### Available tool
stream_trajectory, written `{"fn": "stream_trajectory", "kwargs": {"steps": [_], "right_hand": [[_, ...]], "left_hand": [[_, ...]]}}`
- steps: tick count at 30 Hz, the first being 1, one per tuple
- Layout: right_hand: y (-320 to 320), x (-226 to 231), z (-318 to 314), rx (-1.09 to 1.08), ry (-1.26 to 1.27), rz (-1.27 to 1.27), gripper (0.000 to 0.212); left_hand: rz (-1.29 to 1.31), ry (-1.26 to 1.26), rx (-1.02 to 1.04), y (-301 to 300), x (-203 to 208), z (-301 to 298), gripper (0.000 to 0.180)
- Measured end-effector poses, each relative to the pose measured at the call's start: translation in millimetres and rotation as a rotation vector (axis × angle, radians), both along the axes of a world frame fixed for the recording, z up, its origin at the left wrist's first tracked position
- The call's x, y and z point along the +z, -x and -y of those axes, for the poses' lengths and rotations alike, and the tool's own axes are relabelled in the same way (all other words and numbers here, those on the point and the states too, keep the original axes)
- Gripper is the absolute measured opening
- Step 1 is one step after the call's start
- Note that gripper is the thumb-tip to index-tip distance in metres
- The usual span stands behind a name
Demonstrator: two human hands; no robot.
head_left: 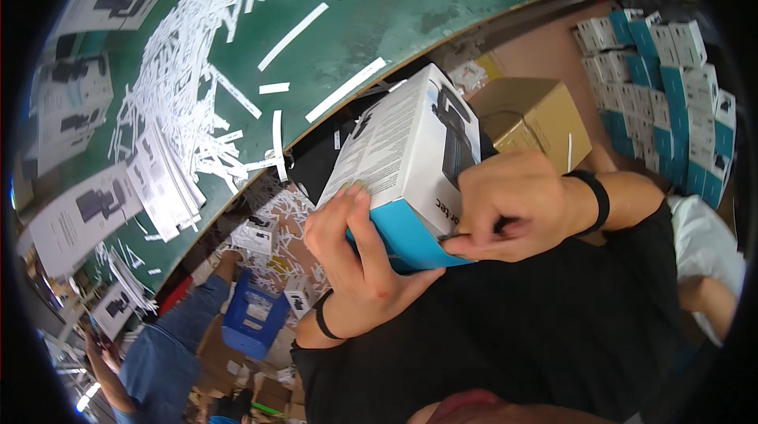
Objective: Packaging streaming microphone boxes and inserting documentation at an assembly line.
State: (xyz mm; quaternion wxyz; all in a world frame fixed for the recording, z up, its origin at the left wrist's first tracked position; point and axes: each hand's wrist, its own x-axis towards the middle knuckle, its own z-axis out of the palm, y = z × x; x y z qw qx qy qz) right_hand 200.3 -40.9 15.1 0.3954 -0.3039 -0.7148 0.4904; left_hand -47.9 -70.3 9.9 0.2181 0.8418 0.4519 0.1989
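Note:
A white and teal cardboard box point(383, 148), printed with a picture of a dark device, is held tilted in front of my chest. My left hand point(355, 254) grips its lower left corner, fingers spread over the white side and the thumb beneath the teal end. At the right of that end, my right hand point(513, 207) is closed, its fingers curled and a fingertip pressed to the edge of the box. The curled fingers partly hide what they pinch there.
A green table point(379, 21) ahead carries a heap of white paper strips point(185, 69) and folded printed sheets point(162, 179). Stacked boxes point(659, 92) stand at the right, past an open brown carton point(537, 112). A blue bin point(254, 313) and a co-worker in blue point(170, 353) are lower left.

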Motion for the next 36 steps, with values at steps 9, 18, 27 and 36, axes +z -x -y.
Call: {"fn": "stream_trajectory", "kwargs": {"steps": [9,18,27,36], "right_hand": [[-7,37,-17,0.081,0.161,0.606,0.031],[-25,33,13,0.194,0.043,0.877,0.024],[-39,4,6,0.301,-0.462,0.493,0.029],[-38,-25,14,0.027,-0.74,0.293,0.023]], "left_hand": [[-0.075,-0.092,-0.118,-19,0,-2,0.111],[-0.122,-0.197,-0.187,-36,0,-8,0.104],[-0.171,-0.193,-0.22,-31,2,0,0.099],[-0.012,-0.103,-0.173,-21,0,-8,0.113]]}}
